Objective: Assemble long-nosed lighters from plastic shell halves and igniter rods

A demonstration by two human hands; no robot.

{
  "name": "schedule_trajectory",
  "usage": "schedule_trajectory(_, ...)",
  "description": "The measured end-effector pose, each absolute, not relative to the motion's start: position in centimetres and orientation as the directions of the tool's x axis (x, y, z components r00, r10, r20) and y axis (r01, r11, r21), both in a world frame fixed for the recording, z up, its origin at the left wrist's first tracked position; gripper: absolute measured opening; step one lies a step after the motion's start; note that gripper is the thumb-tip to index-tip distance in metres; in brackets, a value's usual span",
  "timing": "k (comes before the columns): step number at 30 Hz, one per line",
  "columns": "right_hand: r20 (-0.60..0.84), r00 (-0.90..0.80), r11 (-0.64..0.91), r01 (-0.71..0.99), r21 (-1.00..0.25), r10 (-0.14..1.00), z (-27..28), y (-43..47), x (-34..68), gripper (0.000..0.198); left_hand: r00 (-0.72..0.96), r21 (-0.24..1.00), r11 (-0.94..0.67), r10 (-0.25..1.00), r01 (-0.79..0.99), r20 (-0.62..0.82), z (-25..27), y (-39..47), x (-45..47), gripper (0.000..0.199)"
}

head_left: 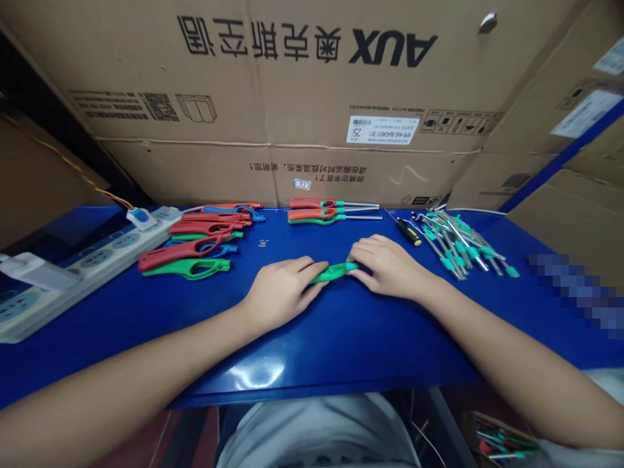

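Observation:
A green gas lighter handle [331,273] is held level above the middle of the blue table. My left hand [285,289] is closed round its left end, with thumb and fingers pinching it. At the other end, my right hand [383,263] is closed on the teal collar [351,265]; any metal tube behind the collar is hidden by my fingers. Two lighters with tubes fitted, a red one [312,203] and an orange and green one [314,216], lie beyond my hands. Left of them is a pile of red, green and blue lighter handles [195,237] without tubes.
Metal tubes with teal collars [461,244] lie heaped at the right, beside a black and yellow screwdriver [408,232]. Small screws [263,244] rest near the left pile. A white power strip [92,266] runs along the left, and a cardboard wall [273,117] closes the back.

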State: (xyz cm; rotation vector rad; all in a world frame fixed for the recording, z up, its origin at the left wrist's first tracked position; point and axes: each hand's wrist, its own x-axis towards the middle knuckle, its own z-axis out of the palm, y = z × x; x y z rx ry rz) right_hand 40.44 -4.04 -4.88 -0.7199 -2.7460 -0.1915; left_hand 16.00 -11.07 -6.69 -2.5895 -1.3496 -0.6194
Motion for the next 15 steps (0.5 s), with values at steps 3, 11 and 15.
schedule_trajectory(3, 0.226, -0.789, 0.809, 0.588, 0.008, 0.571, -4.6, -3.3, 41.1, 0.015, 0.491, 0.08, -0.54, 0.809, 0.838, 0.324, -6.7, -10.6, 16.0, 0.055)
schedule_trajectory(11, 0.081, -0.698, 0.696, 0.686, -0.212, 0.712, -3.9, -0.5, 45.2, 0.035, 0.45, 0.205, -0.505, 0.853, 0.838, 0.263, -6.6, -9.7, 14.6, 0.033)
schedule_trajectory(15, 0.116, -0.347, 0.34, 0.937, 0.075, 0.931, -4.0, 0.5, 46.7, 0.054, 0.457, 0.251, -0.523, 0.845, 0.815, 0.277, -6.8, -9.6, 14.5, 0.031)
